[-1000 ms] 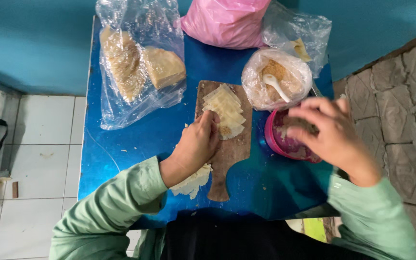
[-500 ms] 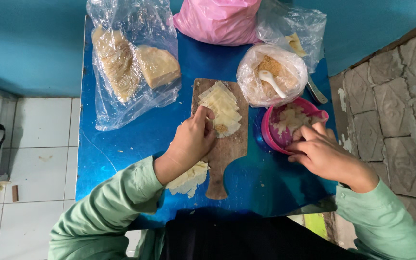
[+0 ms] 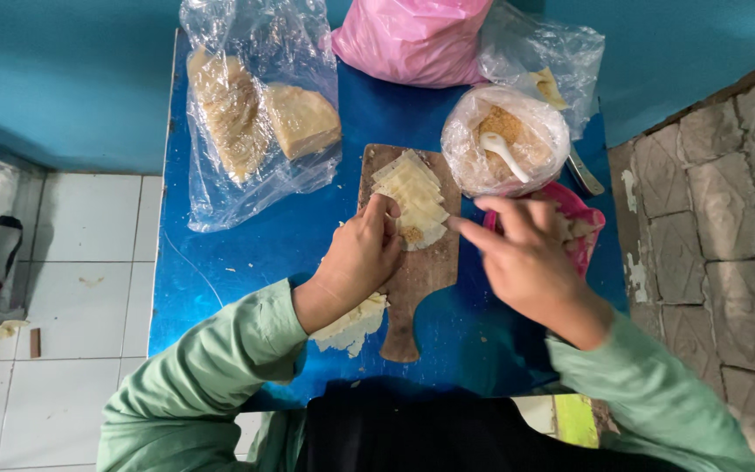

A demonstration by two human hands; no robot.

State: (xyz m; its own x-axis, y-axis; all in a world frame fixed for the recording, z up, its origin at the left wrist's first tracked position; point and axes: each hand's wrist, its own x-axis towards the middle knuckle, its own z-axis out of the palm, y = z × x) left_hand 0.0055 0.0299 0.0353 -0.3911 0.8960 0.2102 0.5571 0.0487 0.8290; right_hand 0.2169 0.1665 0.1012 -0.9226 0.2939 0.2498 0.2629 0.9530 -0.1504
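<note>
On the wooden cutting board point(image 3: 417, 271), in the middle of the blue table point(image 3: 246, 253), lies a short stack of pale dough sheets point(image 3: 414, 197), and the left hand point(image 3: 362, 258) rests at the board's left edge with its fingertips pressing on the stack's near corner, holding nothing closed in its grip. The right hand point(image 3: 522, 258) hovers just right of the board over a pink bowl point(image 3: 583, 232), fingers loosely spread and stretched toward the sheets; whether it pinches anything I cannot tell. Beyond the board sit a clear bag of filling with a white spoon point(image 3: 504, 140), a pink bag point(image 3: 408, 39), and to the board's far left a clear bag of folded pastries point(image 3: 255, 118).
</note>
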